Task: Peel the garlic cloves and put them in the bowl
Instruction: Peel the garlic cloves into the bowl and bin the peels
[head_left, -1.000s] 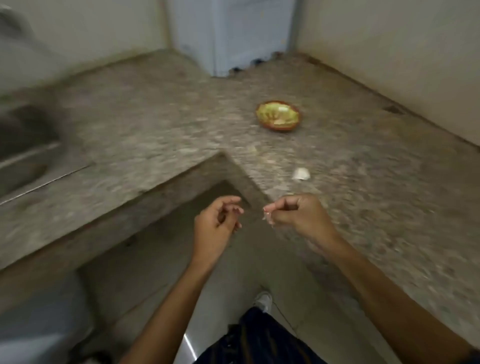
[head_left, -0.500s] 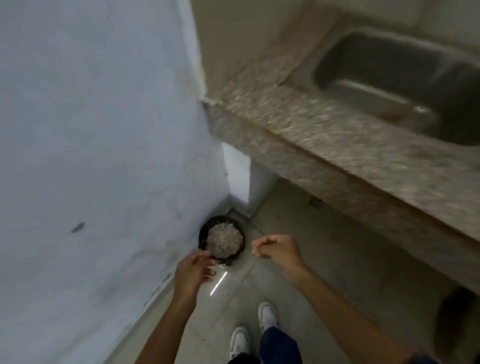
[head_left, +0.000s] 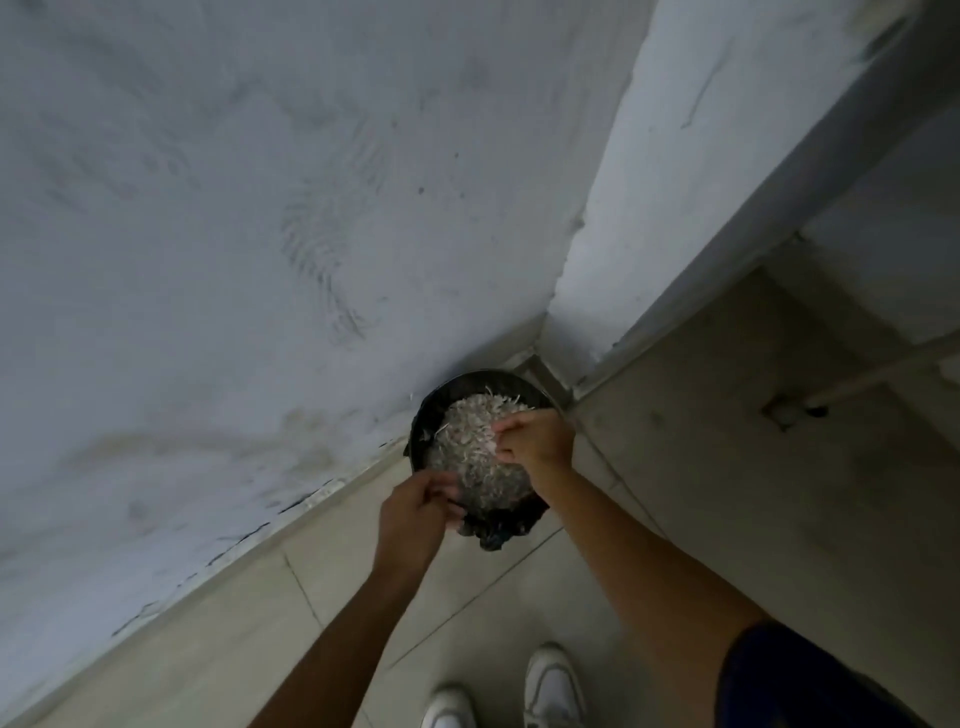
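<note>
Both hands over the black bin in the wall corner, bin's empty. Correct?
Not quite. The head view shows the black bin in the wall corner heaped with pale, dry peelings, not empty. The rest holds: the left hand and right hand are both over it.

home corner | tiled floor (head_left: 701, 493) | plastered wall (head_left: 208, 260) | bin (head_left: 431, 410) of peelings

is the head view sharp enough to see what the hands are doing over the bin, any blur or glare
Head view: dim, flat light, no glare; wide-angle bending at the edges; left hand smeared by motion, right hand soft; the bin and its pale scraps are legible, but what the fingers hold is not.
</note>
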